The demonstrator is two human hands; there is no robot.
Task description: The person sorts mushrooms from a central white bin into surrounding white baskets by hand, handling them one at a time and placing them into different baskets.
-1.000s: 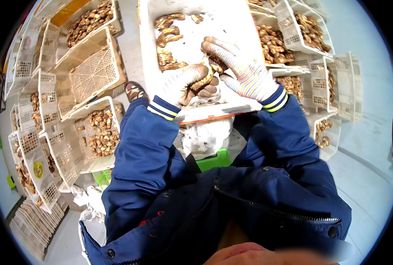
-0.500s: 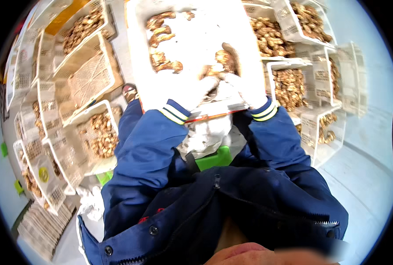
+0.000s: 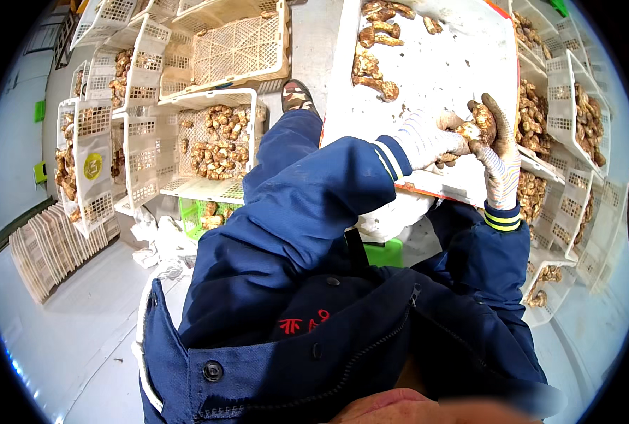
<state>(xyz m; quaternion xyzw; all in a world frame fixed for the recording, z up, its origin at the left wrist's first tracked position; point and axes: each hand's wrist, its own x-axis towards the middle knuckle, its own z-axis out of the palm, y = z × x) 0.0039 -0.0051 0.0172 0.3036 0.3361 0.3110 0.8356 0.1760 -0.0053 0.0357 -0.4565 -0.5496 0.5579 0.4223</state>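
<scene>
In striped, dirt-stained gloves, my left hand (image 3: 427, 140) and my right hand (image 3: 499, 159) both grip a brown-and-white mushroom (image 3: 477, 128) over the near right part of a white tray (image 3: 340, 121). My right fingers point upward round the mushroom, and my left fingers are curled at its side. Several loose mushrooms (image 3: 376, 69) lie along the tray's left side, with dark crumbs scattered on its white surface.
Perforated plastic crates stand both left (image 3: 251, 102) and right (image 3: 568, 67), many holding mushrooms. One crate (image 3: 222, 58) at upper left holds very few. A stack of lids (image 3: 54, 254) and crumpled white material (image 3: 161, 240) are at lower left; my booted foot (image 3: 297, 95) is beside the tray.
The view has swung leftward, so tray and crates appear farther right. My hands have turned the mushroom upward, with my right fingers now raised round it.
</scene>
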